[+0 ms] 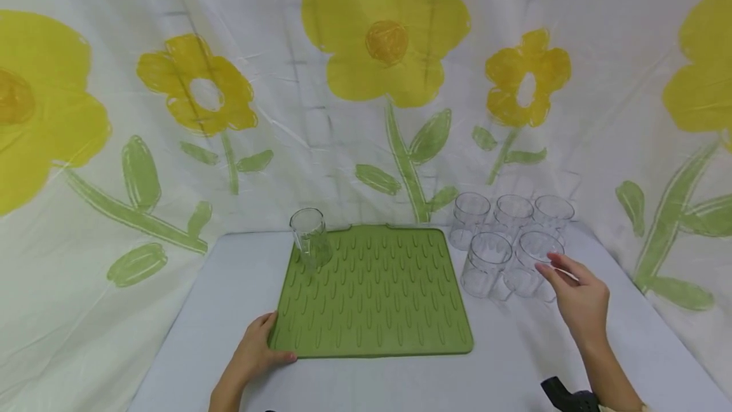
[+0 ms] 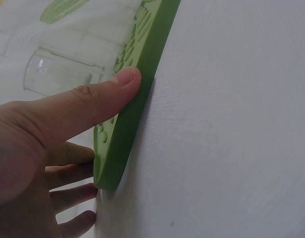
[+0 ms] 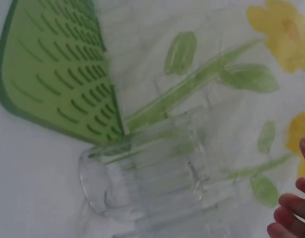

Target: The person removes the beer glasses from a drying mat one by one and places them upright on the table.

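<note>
My left hand [image 1: 255, 350] grips the near left corner of a ribbed green drying mat [image 1: 374, 310]. In the left wrist view the thumb [image 2: 93, 106] presses on the mat's front edge and the other fingers lie along its side. A clear glass cup [image 1: 309, 240] stands upright on the mat's far left corner. My right hand [image 1: 580, 301] is held at the near right glass cup [image 1: 523, 275], thumb and fingers apart beside its rim. The right wrist view shows only fingertips [image 3: 291, 208] at its edge, apart from a glass cup [image 3: 142, 173].
Several more clear cups, including a near one [image 1: 486, 266] and a far one [image 1: 471, 215], stand close together to the right of the mat. The white table [image 1: 400, 386] ends at a hanging cloth [image 1: 274, 113] printed with yellow flowers.
</note>
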A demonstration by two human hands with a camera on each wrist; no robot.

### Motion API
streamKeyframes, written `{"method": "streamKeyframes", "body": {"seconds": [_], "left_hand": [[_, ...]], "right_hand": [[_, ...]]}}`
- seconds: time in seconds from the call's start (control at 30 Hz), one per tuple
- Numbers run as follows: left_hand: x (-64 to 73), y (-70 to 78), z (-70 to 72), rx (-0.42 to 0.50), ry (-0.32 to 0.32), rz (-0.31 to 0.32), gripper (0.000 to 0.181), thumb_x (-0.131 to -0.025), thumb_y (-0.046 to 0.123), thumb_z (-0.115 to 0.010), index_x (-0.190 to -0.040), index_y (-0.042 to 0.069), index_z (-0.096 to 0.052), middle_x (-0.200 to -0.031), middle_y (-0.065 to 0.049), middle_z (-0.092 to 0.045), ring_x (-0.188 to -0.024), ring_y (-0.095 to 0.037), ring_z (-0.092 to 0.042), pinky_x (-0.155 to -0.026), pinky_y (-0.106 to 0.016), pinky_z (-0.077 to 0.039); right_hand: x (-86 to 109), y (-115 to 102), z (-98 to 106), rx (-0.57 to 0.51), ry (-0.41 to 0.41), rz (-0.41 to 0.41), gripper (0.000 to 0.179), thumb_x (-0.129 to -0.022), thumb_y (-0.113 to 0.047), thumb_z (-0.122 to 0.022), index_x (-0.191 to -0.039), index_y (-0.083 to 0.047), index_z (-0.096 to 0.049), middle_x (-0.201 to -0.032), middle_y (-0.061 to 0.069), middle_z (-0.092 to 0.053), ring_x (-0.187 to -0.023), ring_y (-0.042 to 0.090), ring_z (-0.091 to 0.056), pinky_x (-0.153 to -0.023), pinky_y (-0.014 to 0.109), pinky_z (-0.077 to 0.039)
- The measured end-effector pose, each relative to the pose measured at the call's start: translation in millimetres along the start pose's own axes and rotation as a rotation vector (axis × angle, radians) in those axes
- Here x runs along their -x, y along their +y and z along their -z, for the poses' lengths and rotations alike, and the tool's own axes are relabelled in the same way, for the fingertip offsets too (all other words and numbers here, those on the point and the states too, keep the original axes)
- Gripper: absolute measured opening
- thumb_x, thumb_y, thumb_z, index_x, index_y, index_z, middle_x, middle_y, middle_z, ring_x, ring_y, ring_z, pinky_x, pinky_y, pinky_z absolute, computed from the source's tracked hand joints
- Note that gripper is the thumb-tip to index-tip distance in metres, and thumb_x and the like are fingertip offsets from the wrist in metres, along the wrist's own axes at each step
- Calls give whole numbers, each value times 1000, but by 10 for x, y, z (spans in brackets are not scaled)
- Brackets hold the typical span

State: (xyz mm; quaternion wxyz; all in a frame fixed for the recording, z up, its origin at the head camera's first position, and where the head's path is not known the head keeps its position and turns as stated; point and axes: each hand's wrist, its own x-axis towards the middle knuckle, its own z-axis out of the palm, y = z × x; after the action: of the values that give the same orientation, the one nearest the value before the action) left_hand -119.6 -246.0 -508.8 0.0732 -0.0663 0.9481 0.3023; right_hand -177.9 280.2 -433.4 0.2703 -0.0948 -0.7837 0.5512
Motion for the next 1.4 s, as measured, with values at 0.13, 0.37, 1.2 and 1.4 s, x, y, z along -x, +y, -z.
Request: {"method": "streamKeyframes", "body": {"seconds": [0.13,0.37,1.2,1.4], "left_hand": [[4,6,-2,2,4,-2,111,-60,32,-92,-143,-14,-35,-144,-34,-40,-134,-54,-35,-111,-63,-33],[-1,6,-1,-5,1,-5,111,-60,33,-92,-143,-15,-35,-144,-34,-40,-134,-54,-35,-111,-63,-33],[-24,46,36,-26,-17,5,112,-60,32,-92,-142,-15,-34,-143,-35,-40,-132,-54,-36,-110,-63,-34],[-25,36,22,-23,-17,-8,111,-60,33,-92,-142,-16,-34,-143,-35,-40,-132,-55,-36,-110,-63,-34]], "right_hand": [[59,-134,-130,-27,-104,6,39,-85,-7,-74,-120,6,-66,-95,-28,-64,-83,-14,-63,-76,0,-49],[132,-272,-513,-171,-257,66,36,-86,-5,-73,-118,11,-64,-96,-25,-68,-86,-8,-67,-79,7,-54],[213,-653,-2182,-240,-857,109,40,-89,-17,-72,-125,-3,-64,-123,19,-66,-112,31,-63,-92,35,-57],[347,-684,-2617,-226,-925,83,40,-88,-19,-72,-125,-4,-65,-123,18,-66,-109,28,-65,-90,36,-58]]}}
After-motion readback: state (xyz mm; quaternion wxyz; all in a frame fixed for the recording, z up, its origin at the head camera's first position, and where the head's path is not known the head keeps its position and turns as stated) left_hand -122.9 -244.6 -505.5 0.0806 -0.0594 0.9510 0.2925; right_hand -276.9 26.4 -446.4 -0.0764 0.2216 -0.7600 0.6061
